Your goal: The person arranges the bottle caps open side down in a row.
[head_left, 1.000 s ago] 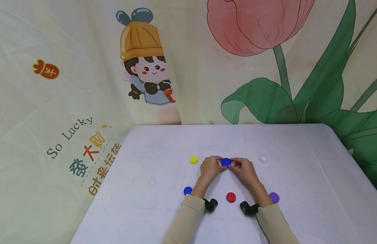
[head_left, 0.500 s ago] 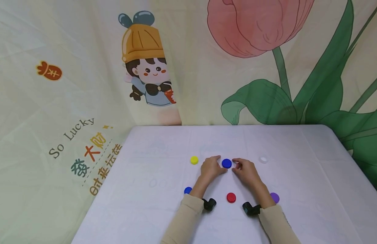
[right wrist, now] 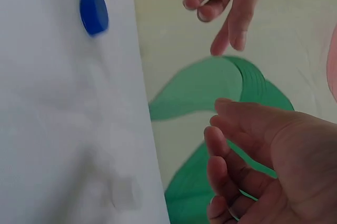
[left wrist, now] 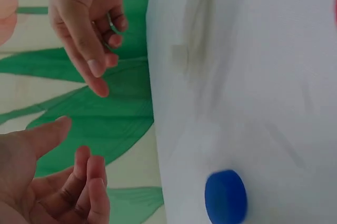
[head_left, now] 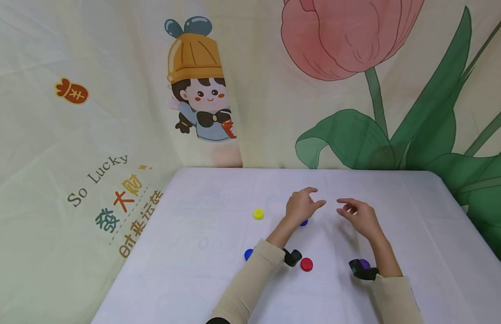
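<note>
My left hand point(head_left: 300, 208) is raised above the table, fingers loosely bent and thumb apart, holding nothing. Below it a round blue bottle cap point(head_left: 304, 222) is partly covered in the head view; the left wrist view shows this blue cap point(left wrist: 226, 196) on the cloth. To the right, my right hand point(head_left: 363, 219) hovers with relaxed fingers and an empty grasp. The two hands face each other with a gap between them. A white cap point(right wrist: 124, 192) lies on the cloth in the right wrist view, hidden behind the right hand in the head view.
On the white-covered table point(head_left: 201, 202) lie a yellow cap point(head_left: 259, 214), a second blue cap point(head_left: 248, 254) beside the left sleeve, a red cap point(head_left: 306, 264) and a purple cap point(head_left: 364, 264) half behind the right wrist camera. A printed curtain point(head_left: 266, 112) hangs behind.
Both hands held the middle blue cap, then let it go on the table. They have since risen and shifted right, the right hand farther, with a wider gap between them.
</note>
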Demonstrator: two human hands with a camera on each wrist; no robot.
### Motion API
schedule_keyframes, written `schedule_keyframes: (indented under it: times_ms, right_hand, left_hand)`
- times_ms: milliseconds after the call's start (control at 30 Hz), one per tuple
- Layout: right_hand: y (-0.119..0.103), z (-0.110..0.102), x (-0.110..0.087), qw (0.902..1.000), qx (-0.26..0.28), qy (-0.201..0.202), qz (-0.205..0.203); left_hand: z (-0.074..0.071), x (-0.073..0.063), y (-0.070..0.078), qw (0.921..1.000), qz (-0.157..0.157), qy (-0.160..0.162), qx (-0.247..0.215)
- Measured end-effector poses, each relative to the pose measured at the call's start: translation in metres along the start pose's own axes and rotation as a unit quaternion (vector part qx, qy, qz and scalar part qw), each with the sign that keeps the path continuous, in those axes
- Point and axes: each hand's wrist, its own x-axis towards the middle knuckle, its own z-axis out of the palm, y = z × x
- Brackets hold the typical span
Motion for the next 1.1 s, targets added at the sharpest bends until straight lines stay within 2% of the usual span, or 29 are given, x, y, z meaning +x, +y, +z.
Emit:
schedule_keyframes:
  times_ms: [67, 167, 300, 400, 467, 567, 633, 667, 833, 1100]
  right_hand:
    - [0.009, -0.011, 0.002, 0.9999, 0.004, 0.014, 0.000]
    - [0.035, -0.020, 0.008, 0.9993, 0.013, 0.034, 0.004]
    - [0.094, -0.017, 0.026, 0.9985, -0.013, 0.054, 0.002]
    - [0.131, -0.013, 0.036, 0.9983, -0.037, 0.045, 0.007]
    - [0.125, -0.019, 0.032, 0.9993, -0.027, 0.015, 0.023]
    - [0.101, -0.028, 0.020, 0.9986, -0.005, -0.031, 0.043]
    - [0.085, -0.032, 0.012, 0.9975, 0.007, -0.051, 0.048]
    - [0.086, -0.030, 0.011, 0.9973, 0.011, -0.056, 0.046]
    - [0.096, -0.020, 0.009, 0.9969, 0.006, -0.060, 0.049]
    - [0.095, -0.013, 0.008, 0.9984, -0.012, -0.040, 0.039]
  left_hand:
    - [0.006, 0.007, 0.009, 1.0000, -0.002, 0.002, 0.000]
    - [0.017, 0.017, 0.019, 1.0000, -0.006, -0.004, -0.004]
    - [0.036, 0.026, 0.026, 0.9993, -0.023, -0.025, -0.017]
    - [0.049, 0.031, 0.028, 0.9981, -0.031, -0.050, -0.018]
    - [0.058, 0.033, 0.028, 0.9969, -0.031, -0.070, -0.015]
    - [0.069, 0.035, 0.026, 0.9945, -0.022, -0.102, -0.004]
    - [0.075, 0.036, 0.025, 0.9926, -0.015, -0.120, 0.003]
    - [0.078, 0.037, 0.024, 0.9919, -0.011, -0.126, 0.011]
    - [0.085, 0.037, 0.024, 0.9890, -0.005, -0.141, 0.043]
    - [0.091, 0.038, 0.028, 0.9862, 0.004, -0.137, 0.093]
